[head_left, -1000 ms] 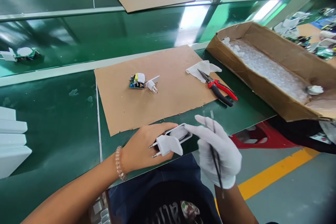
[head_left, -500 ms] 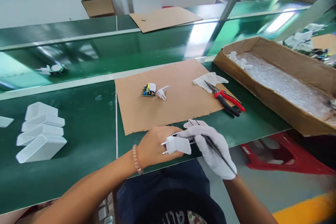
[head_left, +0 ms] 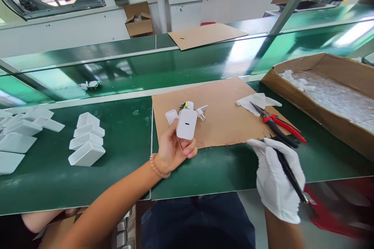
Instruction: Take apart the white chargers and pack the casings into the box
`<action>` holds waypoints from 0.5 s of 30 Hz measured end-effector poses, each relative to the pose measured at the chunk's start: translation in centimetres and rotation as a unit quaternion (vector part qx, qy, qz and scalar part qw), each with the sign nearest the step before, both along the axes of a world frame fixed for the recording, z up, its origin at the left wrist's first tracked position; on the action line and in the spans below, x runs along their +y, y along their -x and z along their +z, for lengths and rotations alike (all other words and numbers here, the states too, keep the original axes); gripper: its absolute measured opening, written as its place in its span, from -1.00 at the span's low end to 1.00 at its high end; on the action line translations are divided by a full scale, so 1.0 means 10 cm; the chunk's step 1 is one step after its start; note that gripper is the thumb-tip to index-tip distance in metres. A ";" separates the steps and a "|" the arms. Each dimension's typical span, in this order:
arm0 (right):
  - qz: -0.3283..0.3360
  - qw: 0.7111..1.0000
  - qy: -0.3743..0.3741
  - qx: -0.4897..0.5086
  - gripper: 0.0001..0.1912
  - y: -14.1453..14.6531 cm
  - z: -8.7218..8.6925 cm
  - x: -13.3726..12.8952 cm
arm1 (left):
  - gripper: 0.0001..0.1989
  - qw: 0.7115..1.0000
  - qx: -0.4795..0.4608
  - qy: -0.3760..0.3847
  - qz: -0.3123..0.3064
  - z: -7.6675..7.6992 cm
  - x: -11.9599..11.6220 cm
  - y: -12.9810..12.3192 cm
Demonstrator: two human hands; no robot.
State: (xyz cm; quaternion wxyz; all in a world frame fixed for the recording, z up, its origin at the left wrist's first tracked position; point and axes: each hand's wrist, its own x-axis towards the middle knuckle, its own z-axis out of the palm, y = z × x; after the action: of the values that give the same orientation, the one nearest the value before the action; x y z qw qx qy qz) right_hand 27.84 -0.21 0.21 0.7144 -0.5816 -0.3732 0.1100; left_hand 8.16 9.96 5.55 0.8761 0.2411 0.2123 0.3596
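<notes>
My left hand [head_left: 178, 146], bare with a beaded bracelet at the wrist, grips a white charger housing [head_left: 187, 123], whose face with a small dark slot is turned up. A flat white piece [head_left: 172, 116] shows at its left; whether it is joined to the housing I cannot tell. Partly hidden behind the housing, a small circuit board [head_left: 189, 105] lies on the cardboard sheet [head_left: 222, 109] with a white two-pin plug [head_left: 201, 113]. In a white glove, my right hand [head_left: 279, 179] is closed around black tweezers [head_left: 289, 171], close to the red and black pliers [head_left: 280, 124].
White empty cases [head_left: 87, 140] stand in a row at left, with more white cases [head_left: 20, 130] beyond. A cardboard tray [head_left: 327, 93] holding clear plastic occupies the right. Under the pliers' tips lies a white cloth-like piece [head_left: 258, 102]. Another board [head_left: 90, 85] rests further back.
My left hand has lifted and turned over, bringing the housing's slotted face up above the cardboard. The right hand has moved away to the right with the tweezers. The view has shifted left.
</notes>
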 end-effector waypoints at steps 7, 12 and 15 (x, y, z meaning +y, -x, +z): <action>0.037 0.994 0.060 -0.086 -0.77 -0.01 0.01 -0.07 | -0.58 0.998 0.005 -0.051 0.025 0.04 0.04 0.03; 0.086 0.977 0.107 -0.163 -0.76 -0.04 -0.05 -0.09 | -0.60 0.999 -0.009 -0.045 0.010 0.08 -0.01 0.03; 0.110 0.919 0.123 -0.359 -0.62 -0.06 -0.10 -0.03 | -0.58 0.993 0.057 -0.105 0.016 0.10 0.09 0.04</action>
State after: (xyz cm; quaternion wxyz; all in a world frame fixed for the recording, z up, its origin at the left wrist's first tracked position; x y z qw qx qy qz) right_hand 28.42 -0.56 -0.79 0.4389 -0.6207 -0.6495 0.0167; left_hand 7.75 10.83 6.60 0.8262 0.3486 0.2268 0.3799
